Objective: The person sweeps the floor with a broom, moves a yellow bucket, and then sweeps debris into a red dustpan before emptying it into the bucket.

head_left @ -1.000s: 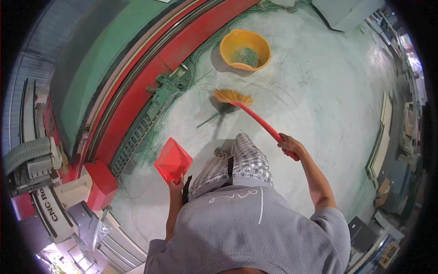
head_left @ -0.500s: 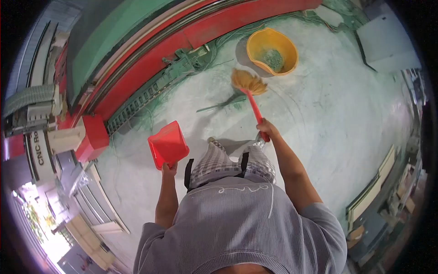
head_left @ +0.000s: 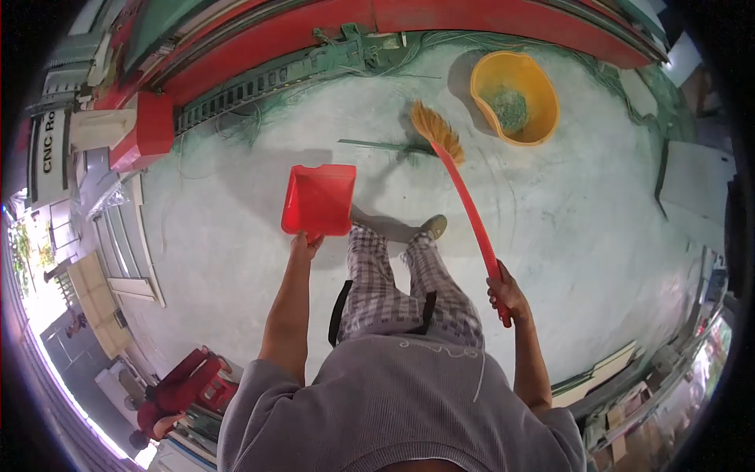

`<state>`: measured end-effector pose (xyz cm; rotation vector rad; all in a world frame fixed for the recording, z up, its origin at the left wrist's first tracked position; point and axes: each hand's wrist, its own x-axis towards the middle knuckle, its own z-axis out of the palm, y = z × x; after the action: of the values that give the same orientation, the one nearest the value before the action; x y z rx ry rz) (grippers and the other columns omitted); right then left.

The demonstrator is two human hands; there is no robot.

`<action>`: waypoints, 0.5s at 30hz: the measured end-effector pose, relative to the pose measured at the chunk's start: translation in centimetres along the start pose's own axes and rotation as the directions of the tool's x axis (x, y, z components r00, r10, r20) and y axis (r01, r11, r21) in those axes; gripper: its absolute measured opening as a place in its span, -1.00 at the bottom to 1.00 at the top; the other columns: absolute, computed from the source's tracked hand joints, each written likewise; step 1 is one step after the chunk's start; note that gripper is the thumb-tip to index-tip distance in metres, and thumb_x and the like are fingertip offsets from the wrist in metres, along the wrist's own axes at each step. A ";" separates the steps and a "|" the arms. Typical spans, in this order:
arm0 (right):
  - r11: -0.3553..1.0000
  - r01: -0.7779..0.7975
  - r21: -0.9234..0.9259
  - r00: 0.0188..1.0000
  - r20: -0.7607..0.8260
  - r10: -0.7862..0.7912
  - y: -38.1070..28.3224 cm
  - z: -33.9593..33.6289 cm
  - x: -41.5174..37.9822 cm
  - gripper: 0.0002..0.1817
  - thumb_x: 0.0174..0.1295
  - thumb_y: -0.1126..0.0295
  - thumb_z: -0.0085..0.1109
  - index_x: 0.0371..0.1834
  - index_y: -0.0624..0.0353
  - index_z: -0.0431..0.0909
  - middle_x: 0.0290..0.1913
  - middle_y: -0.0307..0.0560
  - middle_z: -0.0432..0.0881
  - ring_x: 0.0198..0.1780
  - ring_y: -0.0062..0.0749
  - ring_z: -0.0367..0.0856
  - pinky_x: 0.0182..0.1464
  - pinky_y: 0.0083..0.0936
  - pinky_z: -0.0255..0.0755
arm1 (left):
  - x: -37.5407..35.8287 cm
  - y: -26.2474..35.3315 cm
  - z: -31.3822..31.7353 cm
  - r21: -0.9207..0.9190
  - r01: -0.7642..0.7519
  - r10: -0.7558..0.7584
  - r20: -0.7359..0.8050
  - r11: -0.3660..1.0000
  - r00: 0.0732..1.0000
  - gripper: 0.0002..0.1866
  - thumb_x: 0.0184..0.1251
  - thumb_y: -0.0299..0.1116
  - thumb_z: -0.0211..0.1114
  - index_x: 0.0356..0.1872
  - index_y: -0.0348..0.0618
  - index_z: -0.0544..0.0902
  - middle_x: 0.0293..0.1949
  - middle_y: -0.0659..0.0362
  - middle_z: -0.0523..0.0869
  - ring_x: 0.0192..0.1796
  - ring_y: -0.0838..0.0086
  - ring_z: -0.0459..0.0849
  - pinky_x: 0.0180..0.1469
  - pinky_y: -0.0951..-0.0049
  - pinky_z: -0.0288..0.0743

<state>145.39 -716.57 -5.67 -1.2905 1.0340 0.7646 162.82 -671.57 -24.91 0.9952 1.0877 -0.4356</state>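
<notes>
A red dustpan (head_left: 321,197) is gripped at its near edge by my left hand (head_left: 307,245), its wide side facing away from me. My right hand (head_left: 510,295) is wrapped round the lower end of the long red handle of a broom (head_left: 465,193). The broom's straw-coloured bristles (head_left: 439,130) point forward, just left of a yellow tub (head_left: 548,110). Inside the tub lies a pile of grey-green debris (head_left: 507,108). A thin dark green strip (head_left: 377,145) stretches over the floor left of the bristles.
A red machine base (head_left: 275,49) with a cable chain (head_left: 236,96) and loose cables runs along the far side. Green dust marks the pale floor (head_left: 582,236). Boards (head_left: 130,287) lean at the left, a pale panel (head_left: 696,181) stands right, and shelves line the lower right.
My right hand has drawn back toward me and right, showing more of the broom handle. The dustpan has swung up and right, now more upright. The whole view has turned, and my feet have shifted.
</notes>
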 end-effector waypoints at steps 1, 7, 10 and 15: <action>0.999 -0.018 0.030 1.000 -0.011 0.018 0.4 0.0 1.1 -0.39 -0.02 0.35 -0.06 0.17 0.01 -0.01 -0.66 -0.27 0.28 -0.73 -0.66 0.22 -0.74 -0.69 0.19 | 0.7 -0.6 0.7 0.021 0.049 -0.047 -0.080 0.999 0.996 -0.67 0.05 -0.29 0.09 -0.23 -0.32 0.36 -0.26 0.03 0.47 -0.28 0.23 0.52 -0.28 0.22 0.52; 0.966 -0.249 0.070 0.967 0.075 0.244 3.2 0.0 10.1 -0.38 0.01 0.32 0.03 0.15 -0.04 -0.02 -0.60 -0.20 0.36 -0.67 -0.54 0.35 -0.69 -0.59 0.32 | 13.6 -5.9 0.6 0.210 0.140 -0.133 -0.047 0.967 0.990 -0.66 0.05 -0.22 0.07 -0.26 -0.30 0.41 -0.34 0.05 0.50 -0.34 0.24 0.54 -0.36 0.28 0.52; 0.955 -0.286 -0.076 0.956 0.044 0.290 4.7 1.7 15.4 -0.37 -0.02 0.42 0.00 0.15 0.02 -0.03 -0.58 -0.18 0.38 -0.59 -0.50 0.41 -0.66 -0.54 0.37 | 20.4 -8.9 3.0 0.424 0.217 -0.121 -0.241 0.880 0.963 -0.66 0.01 -0.22 0.05 -0.26 -0.27 0.42 -0.34 0.04 0.51 -0.43 0.27 0.55 -0.48 0.29 0.51; 0.944 -0.287 -0.165 0.944 -0.219 0.248 9.4 5.4 24.0 -0.46 -0.10 0.41 -0.04 0.04 0.16 0.11 -0.61 -0.19 0.35 -0.73 -0.51 0.34 -0.74 -0.58 0.30 | 29.1 -12.1 5.4 0.535 0.266 -0.091 -0.331 0.802 0.939 -0.71 -0.01 -0.32 0.03 -0.24 -0.24 0.43 -0.31 0.00 0.51 -0.35 0.23 0.56 -0.47 0.29 0.52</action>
<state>146.86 -712.10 -31.62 -1.4299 1.3399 0.9805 169.64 -677.77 -55.51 1.5330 1.3609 -0.8289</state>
